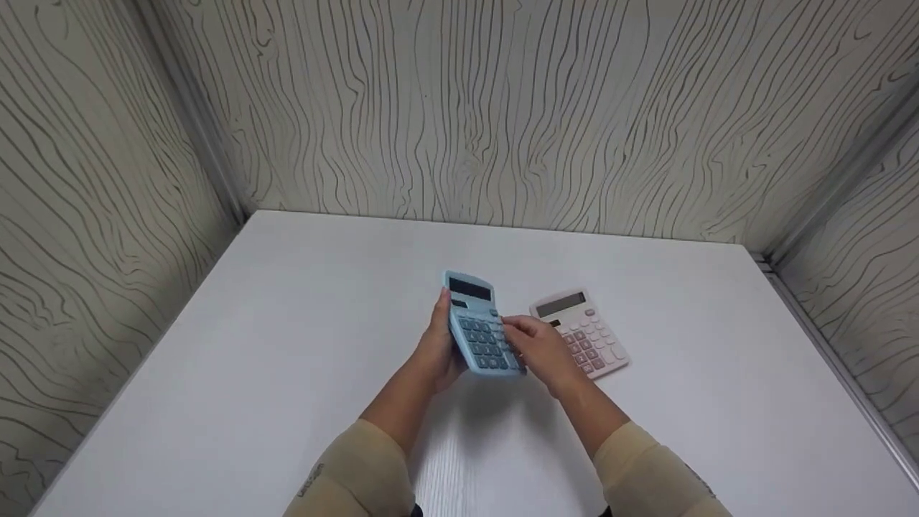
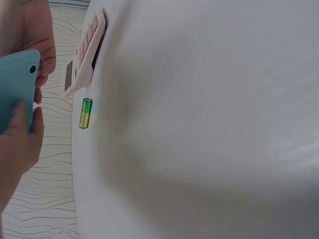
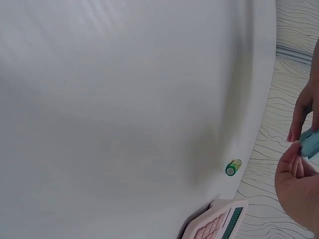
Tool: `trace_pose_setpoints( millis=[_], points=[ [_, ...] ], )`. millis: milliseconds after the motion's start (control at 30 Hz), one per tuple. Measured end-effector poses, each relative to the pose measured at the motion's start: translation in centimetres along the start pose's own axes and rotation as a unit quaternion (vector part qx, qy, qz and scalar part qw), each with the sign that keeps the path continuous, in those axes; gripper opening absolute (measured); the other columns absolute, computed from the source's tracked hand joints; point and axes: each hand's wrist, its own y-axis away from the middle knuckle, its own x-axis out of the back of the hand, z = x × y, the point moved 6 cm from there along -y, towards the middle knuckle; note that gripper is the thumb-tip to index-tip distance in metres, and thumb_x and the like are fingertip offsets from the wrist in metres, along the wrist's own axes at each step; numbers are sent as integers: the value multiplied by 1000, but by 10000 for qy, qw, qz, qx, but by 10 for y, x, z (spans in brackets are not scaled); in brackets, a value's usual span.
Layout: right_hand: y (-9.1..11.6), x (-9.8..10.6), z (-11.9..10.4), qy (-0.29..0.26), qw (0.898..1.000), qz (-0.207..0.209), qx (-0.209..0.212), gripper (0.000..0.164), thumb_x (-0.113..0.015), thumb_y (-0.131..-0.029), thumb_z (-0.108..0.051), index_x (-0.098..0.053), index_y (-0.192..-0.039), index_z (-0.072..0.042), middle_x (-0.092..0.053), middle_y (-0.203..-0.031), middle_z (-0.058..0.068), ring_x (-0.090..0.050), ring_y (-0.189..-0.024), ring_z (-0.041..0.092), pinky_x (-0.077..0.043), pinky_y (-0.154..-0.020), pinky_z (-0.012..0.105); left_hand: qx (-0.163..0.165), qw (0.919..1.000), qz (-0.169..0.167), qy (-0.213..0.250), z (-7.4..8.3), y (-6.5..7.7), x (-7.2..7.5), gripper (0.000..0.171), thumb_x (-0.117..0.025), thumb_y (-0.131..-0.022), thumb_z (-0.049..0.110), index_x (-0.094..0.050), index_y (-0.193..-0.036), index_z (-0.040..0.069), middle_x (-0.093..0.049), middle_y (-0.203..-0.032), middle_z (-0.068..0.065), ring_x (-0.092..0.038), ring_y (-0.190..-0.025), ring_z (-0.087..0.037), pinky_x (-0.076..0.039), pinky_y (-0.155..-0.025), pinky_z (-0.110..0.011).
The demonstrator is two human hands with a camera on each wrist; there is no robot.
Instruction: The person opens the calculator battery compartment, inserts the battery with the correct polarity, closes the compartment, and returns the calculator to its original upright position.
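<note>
Left hand (image 1: 434, 348): from the head feed I read its fingers as clamped on the blue calculator (image 1: 477, 327), thumb along the left edge beside the display (image 1: 470, 289). The left wrist feed shows me the other fingers of that hand laid against the back of the case.

Right hand (image 1: 542, 348): thumb and fingers drawn together, pinching the case at its right edge beside the keys. My right wrist feed gives the same contact, fingertips on a corner; how the remaining fingers press I cannot tell.

Blue calculator: between both hands, raised off the surface (image 1: 287, 323), keys and display facing my head camera, top end leaning left. A dark round spot (image 2: 33, 69) sits near one corner of its back.

Just to the right, the pink calculator (image 1: 594, 337) lies face up on the surface, display end away from the person, its left side partly covered in my head feed by the right hand. A green and gold battery (image 2: 85, 113) lies near its display end; I see it in both wrist feeds.

Further out: beige sleeves (image 1: 355, 467) on both forearms, soft shadows on the white surface below the hands, and a back panel (image 1: 459, 108) with dark wood-grain lines.
</note>
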Motion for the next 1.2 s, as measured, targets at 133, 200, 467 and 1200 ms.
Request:
trace_pose_setpoints(
  millis=[133,200,467,1200],
  points=[
    [-1,5,1,190,9998,87,20,34,-53,-92,-32,-58,-122,-17,-58,-107,2,-52,-94,17,-45,-76,29,-116,9997,-21,-216,2,1,5,84,-23,-82,75,-24,-144,18,-44,-135,-16,-52,-115,-29,-47,-87,-39],
    [-1,7,1,234,9997,82,71,38,-55,-90,-34,-56,-124,-16,-56,-106,4,-51,-93,18,-44,-74,28,-183,9994,-35,-308,3,1,7,83,-24,-83,74,-26,-144,17,-45,-135,-15,-51,-116,-28,-46,-87,-38],
    [1,14,7,198,9991,-270,272,61,-66,-82,-39,-45,-135,-17,-51,-124,6,-52,-96,19,-44,-82,33,-449,9972,225,-550,9,0,18,68,-31,-90,61,-28,-143,18,-48,-133,-10,-51,-117,-23,-44,-91,-34],
    [14,5,-7,2216,9641,52,1465,85,-79,-70,-21,-33,-141,-21,-45,-132,0,-50,-117,17,-42,-92,27,-529,9777,1355,-1517,24,6,47,44,-30,-100,37,-34,-140,21,-51,-129,-1,-50,-117,-17,-41,-95,-34]
  ],
)
